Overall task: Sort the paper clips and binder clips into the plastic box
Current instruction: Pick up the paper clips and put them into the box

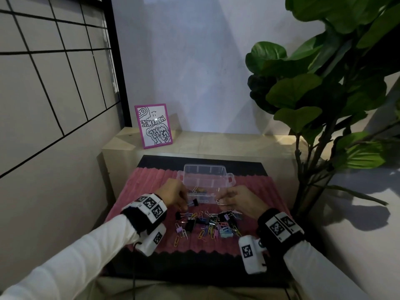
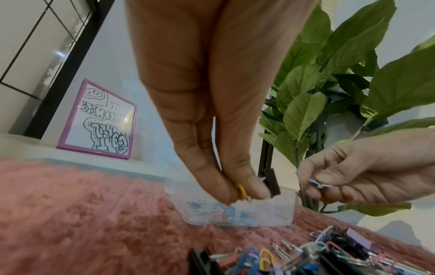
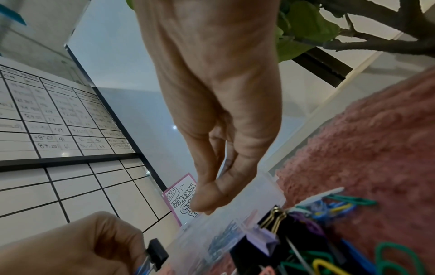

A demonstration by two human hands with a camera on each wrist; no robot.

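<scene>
From the head view I cannot sort the pile of clips at lower centre into single pieces; they are too small and overlap. The plastic box is clear, so its dividers blur together, and my left hand and right hand cover its near wall. In the right wrist view the right hand's fingertips hide whatever they pinch (only the left wrist view shows it). The plant is cut off at the upper right edge.

A pink-framed drawing stands left of a leafy plant.
</scene>
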